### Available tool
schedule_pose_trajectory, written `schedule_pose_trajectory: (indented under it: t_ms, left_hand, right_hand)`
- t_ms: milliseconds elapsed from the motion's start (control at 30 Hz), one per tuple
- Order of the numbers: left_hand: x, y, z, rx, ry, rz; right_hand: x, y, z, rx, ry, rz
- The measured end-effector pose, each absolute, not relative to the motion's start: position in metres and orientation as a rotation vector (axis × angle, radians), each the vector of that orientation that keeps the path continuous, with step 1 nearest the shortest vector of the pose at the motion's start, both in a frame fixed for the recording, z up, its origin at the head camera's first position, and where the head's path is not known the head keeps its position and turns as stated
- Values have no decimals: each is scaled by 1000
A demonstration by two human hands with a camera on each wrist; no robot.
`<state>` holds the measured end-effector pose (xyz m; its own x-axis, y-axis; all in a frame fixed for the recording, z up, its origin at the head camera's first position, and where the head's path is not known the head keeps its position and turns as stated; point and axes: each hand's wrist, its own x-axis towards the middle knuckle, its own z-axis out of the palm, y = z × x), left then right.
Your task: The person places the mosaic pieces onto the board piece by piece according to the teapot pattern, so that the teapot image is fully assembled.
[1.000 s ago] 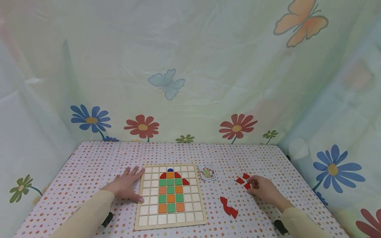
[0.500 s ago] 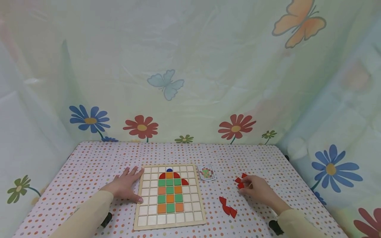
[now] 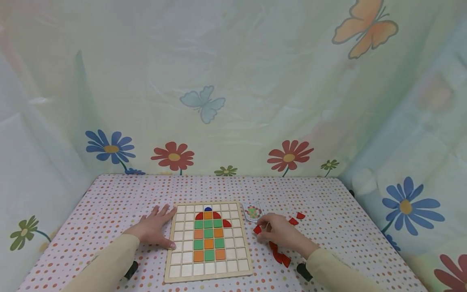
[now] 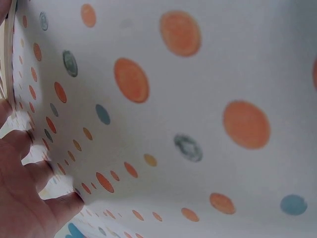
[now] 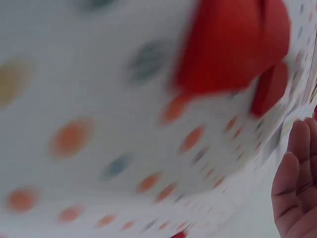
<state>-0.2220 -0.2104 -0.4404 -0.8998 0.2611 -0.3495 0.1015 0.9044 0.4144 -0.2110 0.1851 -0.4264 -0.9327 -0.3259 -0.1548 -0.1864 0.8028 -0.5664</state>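
Observation:
A wooden grid board [image 3: 182, 269] lies on the dotted table, with green, orange, red and blue tiles forming a shape in its middle columns. My left hand [image 3: 152, 228] rests at the board's left edge, fingers spread and thumb touching the frame. To the right of the board my right hand [image 3: 279, 232] pinches a red quarter-round tile [image 3: 257, 230] between thumb and fingers. Below that hand lie several loose red tiles [image 3: 286, 260], also large in the right wrist view as red tiles [image 5: 228, 49]. The left wrist view shows the left hand's fingers [image 4: 22, 183] against the tablecloth.
A small picture card [image 3: 252, 212] with a coloured pattern lies beside the board's upper right corner. Two more red tiles, one at the back [image 3: 300, 215], lie right of the right hand. Printed curtains stand behind and beside the table [image 3: 127, 190].
My right hand has moved left from the back group of red tiles toward the board, carrying one red tile. The left hand has stayed at the board's edge.

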Motion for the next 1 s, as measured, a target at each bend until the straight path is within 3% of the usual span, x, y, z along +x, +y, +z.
schedule_pose_trajectory:
  t_ms: [433, 1000]
  left_hand:
    - [-222, -211, -443, 260, 2672, 540]
    - [-220, -211, -438, 263, 2670, 555]
  right_hand:
    - [-226, 143, -433, -637, 2708, -696]
    - [-229, 132, -433, -752, 2689, -643]
